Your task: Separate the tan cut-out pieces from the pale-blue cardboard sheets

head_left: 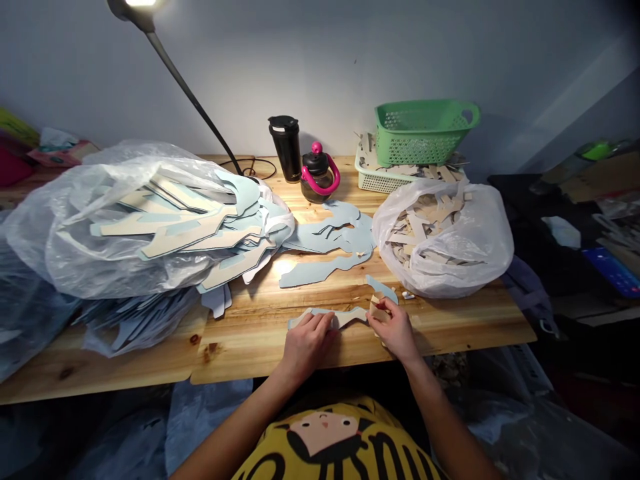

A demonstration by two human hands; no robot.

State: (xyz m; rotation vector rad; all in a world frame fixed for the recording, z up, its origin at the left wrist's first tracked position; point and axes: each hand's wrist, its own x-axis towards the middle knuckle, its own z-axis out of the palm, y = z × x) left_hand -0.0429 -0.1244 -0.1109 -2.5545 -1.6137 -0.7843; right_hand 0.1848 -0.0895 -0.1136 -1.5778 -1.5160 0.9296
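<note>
With left hand (307, 335) bent over shaped strip (353, 316) on table (250, 340), grip unclear; with right hand (397, 331), pinches tan scrap (376, 309) at strip's right end. Long axis side to side, spanning both hands, right nearer that end.

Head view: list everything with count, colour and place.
table: one, light wood, middle
lamp: one, dark, upper left
tumbler: one, black, back centre
jug: one, dark and pink, beside tumbler
baskets: two, green atop cream, back right
scrap bag: one, whitish, right
piece bags: two or more, whitish, left
loose pieces: several, blue, centre
strip: one, pale, front centre
tissue box: one, pink, far left
clutter: uncountable, mixed, sides and below
shirt: one, yellow, bottom
left hand: one, bare, on strip
right hand: one, bare, pinching tan scrap
</note>
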